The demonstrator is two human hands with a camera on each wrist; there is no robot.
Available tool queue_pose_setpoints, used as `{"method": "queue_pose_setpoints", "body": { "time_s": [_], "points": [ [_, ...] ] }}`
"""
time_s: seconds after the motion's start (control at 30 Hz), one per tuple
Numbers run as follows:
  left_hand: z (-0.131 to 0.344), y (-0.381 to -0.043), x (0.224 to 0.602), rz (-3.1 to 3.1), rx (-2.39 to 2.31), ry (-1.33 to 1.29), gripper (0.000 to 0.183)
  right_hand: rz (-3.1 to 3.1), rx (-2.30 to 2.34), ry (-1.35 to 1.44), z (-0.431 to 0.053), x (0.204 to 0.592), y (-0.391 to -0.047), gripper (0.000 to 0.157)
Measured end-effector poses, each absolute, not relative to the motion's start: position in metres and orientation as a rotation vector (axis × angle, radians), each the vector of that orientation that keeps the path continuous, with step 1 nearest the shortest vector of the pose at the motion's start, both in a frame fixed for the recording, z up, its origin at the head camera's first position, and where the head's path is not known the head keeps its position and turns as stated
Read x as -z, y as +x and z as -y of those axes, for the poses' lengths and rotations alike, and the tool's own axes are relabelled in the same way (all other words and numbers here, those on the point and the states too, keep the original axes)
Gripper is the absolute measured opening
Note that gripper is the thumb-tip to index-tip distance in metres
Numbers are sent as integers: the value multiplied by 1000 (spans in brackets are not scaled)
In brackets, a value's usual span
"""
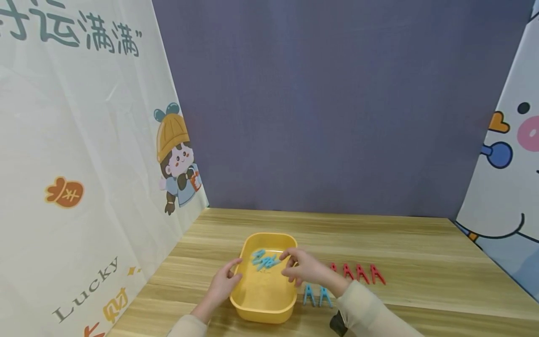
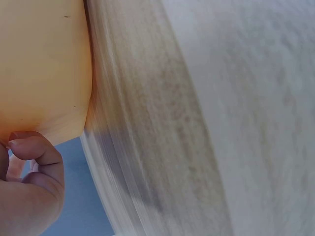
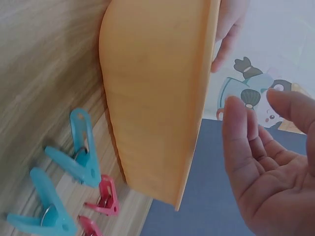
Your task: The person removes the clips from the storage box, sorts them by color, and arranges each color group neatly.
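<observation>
A yellow plastic basin [image 1: 263, 299] stands on the table with several blue clothespins [image 1: 265, 261] lying in a loose pile toward its far end. At the basin's left rim, my left hand [image 1: 222, 283] holds the edge; in the left wrist view its bent thumb [image 2: 37, 147] touches the outer wall. My right hand [image 1: 305, 267] hovers at the right rim, thumb and fingers apart, with nothing between them. Right of the basin, two blue clothespins [image 1: 309, 296] lie on the table below my right forearm. Behind them is a row of red clothespins [image 1: 362, 274], partly hidden by the arm.
The wood-grain table [image 1: 421, 262] extends to the right and behind the basin. A small black object [image 1: 338, 324] shows beneath the right sleeve. A dark blue-grey cloth [image 1: 328, 117] closes off the back, and printed white sheets [image 1: 105, 140] hang at both sides.
</observation>
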State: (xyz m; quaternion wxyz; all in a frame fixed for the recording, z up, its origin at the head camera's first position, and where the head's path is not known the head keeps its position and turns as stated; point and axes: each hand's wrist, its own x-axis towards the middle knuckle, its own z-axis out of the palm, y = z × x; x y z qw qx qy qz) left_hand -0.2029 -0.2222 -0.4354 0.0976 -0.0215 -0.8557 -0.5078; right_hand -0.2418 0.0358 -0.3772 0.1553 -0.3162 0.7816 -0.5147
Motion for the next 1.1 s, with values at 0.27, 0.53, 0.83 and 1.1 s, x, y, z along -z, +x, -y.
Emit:
{"method": "queue_pose_setpoints", "body": {
  "time_s": [0.27, 0.53, 0.83, 1.1],
  "points": [
    [222, -203, 435, 2536, 1494, -78, 40, -2231, 1442, -928, -27, 380, -240, 24],
    [223, -203, 435, 2541, 1507, -73, 41, -2191, 1436, -927, -17, 384, -235, 24],
    [223, -202, 434, 2538, 1525, -70, 42, -2171, 1348, -951, -8, 390, -233, 23],
    [222, -202, 434, 2540, 1529, -63, 42, -2201, 1224, -1008, 2, 394, -228, 25]
  ]
}}
